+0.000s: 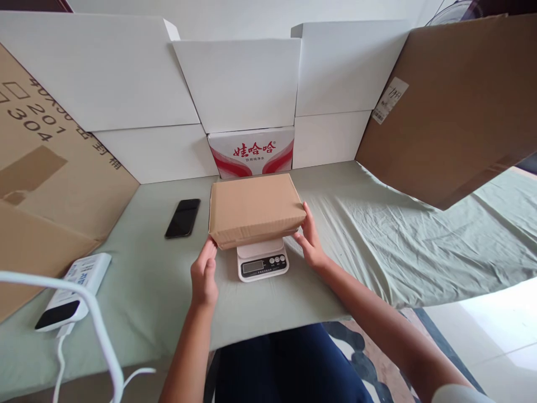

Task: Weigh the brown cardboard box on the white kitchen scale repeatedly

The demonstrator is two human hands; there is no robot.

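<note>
A closed brown cardboard box (258, 207) sits on or just over a small white kitchen scale (263, 262), hiding most of its platform. My left hand (205, 273) grips the box at its near left corner, fingertips underneath. At the right end, my right hand (309, 238) holds the box between thumb and fingers. The scale's dark display and several round buttons face me, and no digits can be made out on the display. Whether the box's full weight rests on the scale cannot be told.
A black phone (183, 218) lies on the green cloth (146, 268) left of the box. Further left is a white power strip (75, 291) with a cable. White boxes (239, 84) form a wall behind, and large cardboard panels (453, 112) stand at both sides.
</note>
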